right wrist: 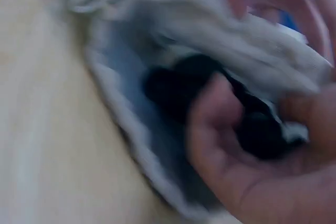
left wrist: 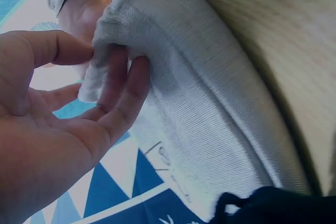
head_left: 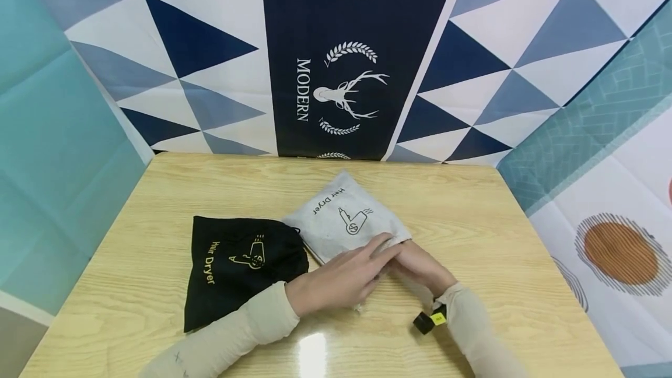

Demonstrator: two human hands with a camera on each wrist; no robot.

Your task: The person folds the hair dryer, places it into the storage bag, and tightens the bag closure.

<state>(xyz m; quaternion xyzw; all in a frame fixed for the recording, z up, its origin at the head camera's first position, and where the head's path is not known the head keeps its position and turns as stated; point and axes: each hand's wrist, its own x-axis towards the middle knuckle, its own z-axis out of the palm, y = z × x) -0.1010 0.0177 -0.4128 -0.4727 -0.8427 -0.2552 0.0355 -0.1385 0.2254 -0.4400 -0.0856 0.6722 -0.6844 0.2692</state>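
A light grey drawstring bag [head_left: 336, 214] printed "Hair Dryer" lies on the table in the head view. My left hand [head_left: 341, 276] pinches the rim of its mouth; in the left wrist view, thumb and fingers [left wrist: 134, 82] meet on the grey cloth. At the bag's near right end is my right hand [head_left: 420, 264], partly hidden by the bag and the left hand. The right wrist view, blurred, shows the bag mouth gaping, with a black object [right wrist: 176, 87] inside. My right thumb [right wrist: 215, 103] and fingers curl around that object; its kind is unclear.
A black drawstring bag [head_left: 236, 273], also printed "Hair Dryer", lies left of the grey one, its gathered end touching it. Both rest on a wooden table [head_left: 472, 209]. Patterned cloth [head_left: 336, 63] hangs behind the far edge. A small black device [head_left: 427, 321] sits by my right wrist.
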